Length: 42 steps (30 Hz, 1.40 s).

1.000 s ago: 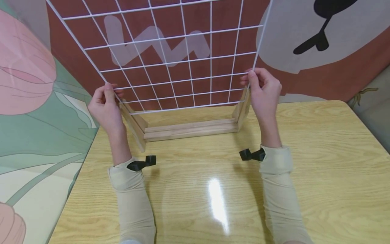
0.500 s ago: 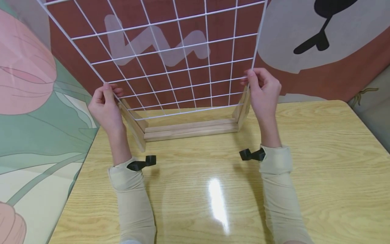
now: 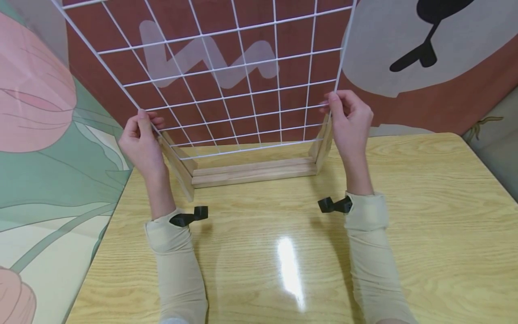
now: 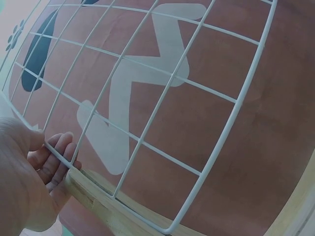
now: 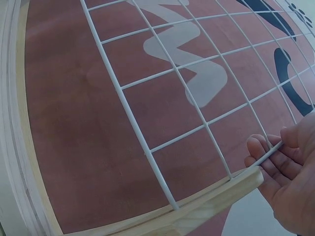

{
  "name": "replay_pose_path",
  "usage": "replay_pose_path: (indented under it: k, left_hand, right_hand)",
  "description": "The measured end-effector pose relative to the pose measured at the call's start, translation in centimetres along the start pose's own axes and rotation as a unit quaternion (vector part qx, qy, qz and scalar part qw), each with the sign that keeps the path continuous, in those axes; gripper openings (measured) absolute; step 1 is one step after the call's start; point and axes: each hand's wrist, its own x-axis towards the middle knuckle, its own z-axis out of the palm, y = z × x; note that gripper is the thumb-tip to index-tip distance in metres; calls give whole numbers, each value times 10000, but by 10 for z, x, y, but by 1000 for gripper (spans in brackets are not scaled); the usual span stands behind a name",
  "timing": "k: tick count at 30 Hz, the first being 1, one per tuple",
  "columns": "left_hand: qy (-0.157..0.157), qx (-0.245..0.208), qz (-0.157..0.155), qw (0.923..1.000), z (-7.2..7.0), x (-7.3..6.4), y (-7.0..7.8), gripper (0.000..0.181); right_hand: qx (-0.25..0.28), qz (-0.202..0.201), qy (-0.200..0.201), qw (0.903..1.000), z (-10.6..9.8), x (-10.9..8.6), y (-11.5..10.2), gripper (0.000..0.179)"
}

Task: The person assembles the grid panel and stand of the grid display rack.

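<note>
A white wire grid panel (image 3: 212, 71) stands tilted between my two hands, its lower part between the side posts of a wooden stand (image 3: 255, 173). My left hand (image 3: 142, 141) pinches the panel's left edge wire between thumb and fingers, just above the left post. On the other side my right hand (image 3: 351, 121) pinches the right edge wire by the top of the right post. The panel's bottom wire hangs above the stand's crossbar. Both wrist views show the edge wires (image 4: 106, 192) lying along the wooden posts (image 5: 216, 201). The panel's top is out of the head view.
The stand rests on a wood-grain table (image 3: 251, 252) near its back edge. Behind it is a wall covering (image 3: 408, 103) with a brown and white cartoon print. A floral print wall (image 3: 44, 180) borders the left. Black camera mounts (image 3: 335, 205) sit on both sleeves.
Over the first half second the panel slid down between the posts, its bottom wire coming closer to the crossbar. Since then it has barely moved. Both hands stay in nearly the same places.
</note>
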Motion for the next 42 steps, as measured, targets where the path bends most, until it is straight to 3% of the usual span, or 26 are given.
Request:
replay_pose_path:
  k: [25, 35, 42]
  left_hand:
    - [19, 75, 23, 10000, 0, -1, 1, 32]
    - [-91, 202, 477, 9986, 0, -3, -1, 29]
    - [-89, 69, 458, 9989, 1, -3, 0, 27]
  right_hand:
    - [-68, 1, -20, 10000, 3, 0, 1, 28]
    - [-91, 50, 2, 9999, 2, 0, 1, 28]
    - [-125, 45, 3, 9999, 2, 0, 0, 28]
